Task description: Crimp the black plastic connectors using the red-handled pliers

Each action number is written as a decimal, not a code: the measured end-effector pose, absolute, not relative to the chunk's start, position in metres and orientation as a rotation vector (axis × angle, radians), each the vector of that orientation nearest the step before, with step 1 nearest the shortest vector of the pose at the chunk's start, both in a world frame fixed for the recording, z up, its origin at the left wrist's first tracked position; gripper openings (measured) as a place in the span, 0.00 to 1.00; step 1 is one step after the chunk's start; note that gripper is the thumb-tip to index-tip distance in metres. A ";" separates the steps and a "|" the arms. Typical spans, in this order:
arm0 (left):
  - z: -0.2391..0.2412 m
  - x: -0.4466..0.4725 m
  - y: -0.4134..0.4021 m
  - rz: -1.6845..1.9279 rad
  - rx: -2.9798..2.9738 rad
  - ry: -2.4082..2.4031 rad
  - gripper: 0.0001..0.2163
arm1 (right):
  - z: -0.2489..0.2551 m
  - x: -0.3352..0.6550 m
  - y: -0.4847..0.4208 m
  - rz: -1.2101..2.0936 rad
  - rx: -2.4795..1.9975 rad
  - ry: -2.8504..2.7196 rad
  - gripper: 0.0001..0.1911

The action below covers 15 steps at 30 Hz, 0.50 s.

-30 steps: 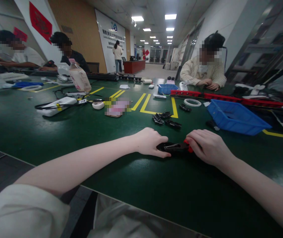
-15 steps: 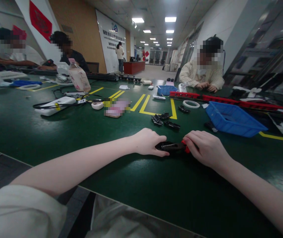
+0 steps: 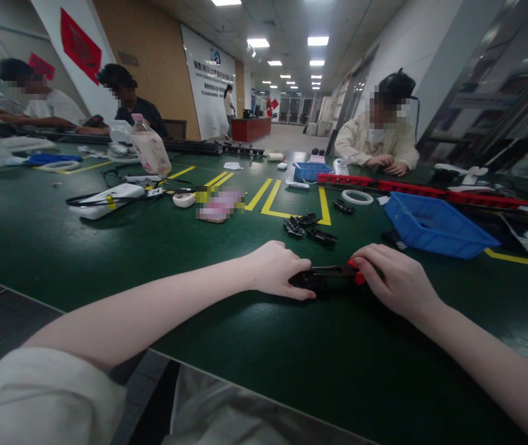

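On the green table (image 3: 268, 346) in front of me lies a long black plastic part (image 3: 322, 276) with a small red piece (image 3: 357, 275) at its right end. My left hand (image 3: 277, 271) is curled round the part's left end and presses it to the table. My right hand (image 3: 396, 281) pinches the red piece with closed fingers. Both forearms reach in from the bottom of the view. Several loose black parts (image 3: 307, 225) lie just beyond my hands.
A blue bin (image 3: 435, 225) stands at the right, a smaller blue bin (image 3: 310, 171) farther back. Red rails (image 3: 425, 188), a white tape ring (image 3: 357, 197), a white device with cables (image 3: 104, 201) and a bottle (image 3: 150, 148) lie on the table. A person in stripes (image 3: 379, 139) sits opposite; others sit left.
My right hand has shifted slightly right with the red piece, and the black part between my hands shows longer. My left hand stays in place.
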<state>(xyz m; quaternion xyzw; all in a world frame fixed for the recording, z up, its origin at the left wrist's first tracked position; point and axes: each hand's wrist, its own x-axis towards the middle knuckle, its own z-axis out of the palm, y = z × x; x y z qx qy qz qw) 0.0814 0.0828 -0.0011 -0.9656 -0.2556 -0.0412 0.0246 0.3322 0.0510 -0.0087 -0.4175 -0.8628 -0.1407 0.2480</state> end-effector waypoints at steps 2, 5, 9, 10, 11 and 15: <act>0.001 0.079 0.083 -0.119 -2.976 -0.790 0.22 | -0.010 0.339 0.055 -0.350 -1.229 -2.304 0.17; 0.003 0.075 0.085 -0.110 -2.964 -0.803 0.25 | -0.014 0.346 0.061 -0.347 -1.346 -2.259 0.18; 0.007 0.072 0.089 -0.066 -2.959 -0.836 0.27 | -0.019 0.349 0.068 -0.325 -1.452 -2.260 0.18; 0.008 0.072 0.088 -0.047 -2.948 -0.854 0.27 | -0.019 0.349 0.069 -0.312 -1.472 -2.263 0.18; 0.009 0.072 0.087 -0.025 -2.931 -0.883 0.28 | -0.019 0.349 0.070 -0.297 -1.487 -2.268 0.18; 0.018 0.072 0.078 0.095 -2.867 -1.040 0.30 | -0.019 0.350 0.070 -0.235 -1.497 -2.309 0.20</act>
